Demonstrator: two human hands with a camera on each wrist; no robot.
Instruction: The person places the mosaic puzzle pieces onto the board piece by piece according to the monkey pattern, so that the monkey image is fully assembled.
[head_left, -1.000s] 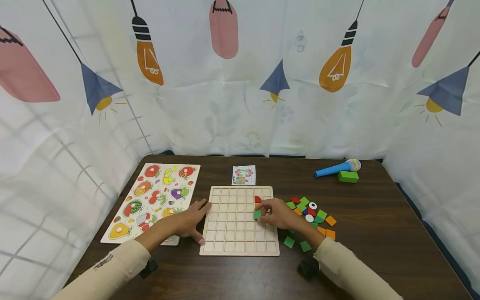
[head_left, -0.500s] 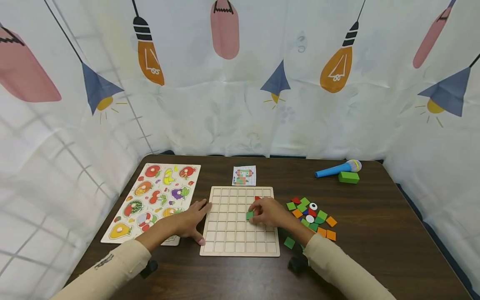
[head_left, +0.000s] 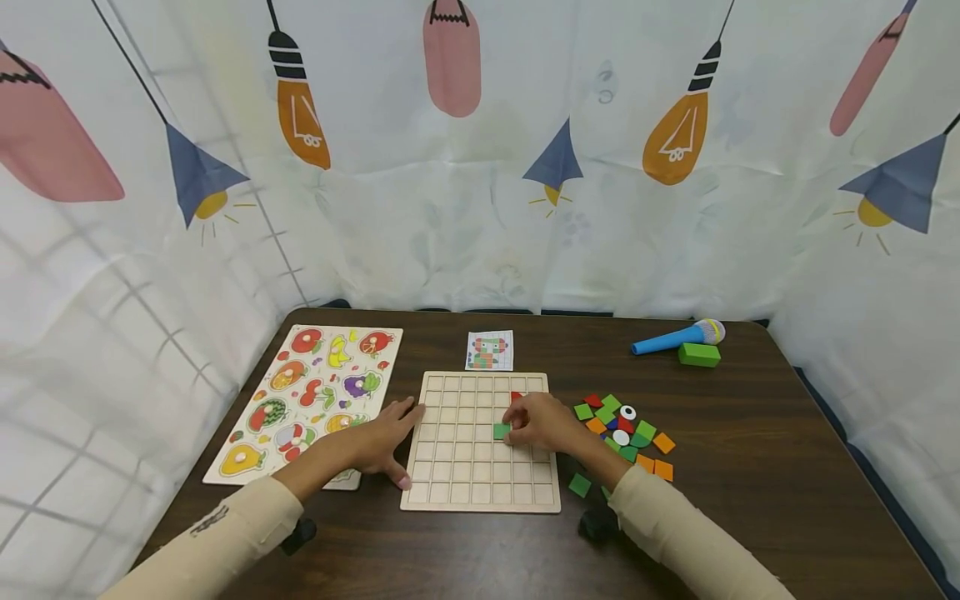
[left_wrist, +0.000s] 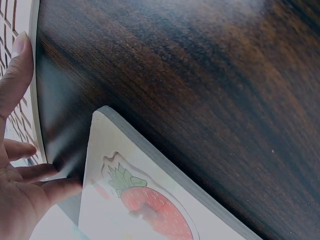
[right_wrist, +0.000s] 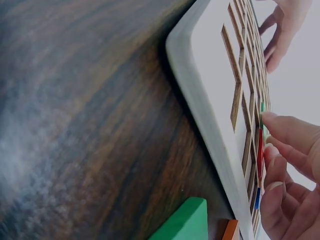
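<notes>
A pale wooden grid board (head_left: 459, 473) lies flat on the dark table. My right hand (head_left: 538, 421), fingers curled, pinches a small green square tile (head_left: 500, 432) down at a cell right of the board's middle. Close to those fingertips, the right wrist view shows a red tile (right_wrist: 260, 152) and a blue tile (right_wrist: 257, 199) in the grid. My left hand (head_left: 381, 443) rests at the board's left edge, its fingers spread and fairly straight. In the left wrist view its thumb touches the board's rim, while other fingers reach towards the fruit puzzle board (left_wrist: 120, 137).
Right of the grid lies a loose pile of coloured tiles (head_left: 643, 429). A printed pattern card (head_left: 489, 351) is behind the grid. A blue toy microphone (head_left: 675, 337) and a green block (head_left: 699, 354) sit at the back right.
My right hand has carried the green tile slightly left and down onto the grid, then stayed nearly still. My left hand has kept its place at the board's edge.
</notes>
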